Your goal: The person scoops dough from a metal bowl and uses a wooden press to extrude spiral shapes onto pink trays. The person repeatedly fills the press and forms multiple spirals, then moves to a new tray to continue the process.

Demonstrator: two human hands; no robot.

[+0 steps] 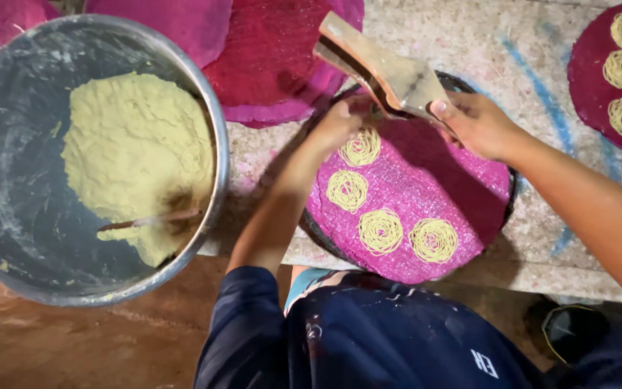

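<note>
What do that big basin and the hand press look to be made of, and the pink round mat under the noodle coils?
The basin looks like metal: a dull grey, scuffed sheen with a rolled rim. The press, held by both hands, seems to be wood, pale brown with a worn matte face. The pink mat appears woven, likely plastic or fibre, given its glinting, grainy weave.

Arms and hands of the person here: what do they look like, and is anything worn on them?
Both hands, the left hand and the right hand, are bare: no gloves, rings or watch show. The forearms are bare too. A dark navy sleeve covers the left upper arm to about the elbow, and a like dark sleeve edge shows at the right arm. The navy garment carries pale smudges and a small white marking.
</note>
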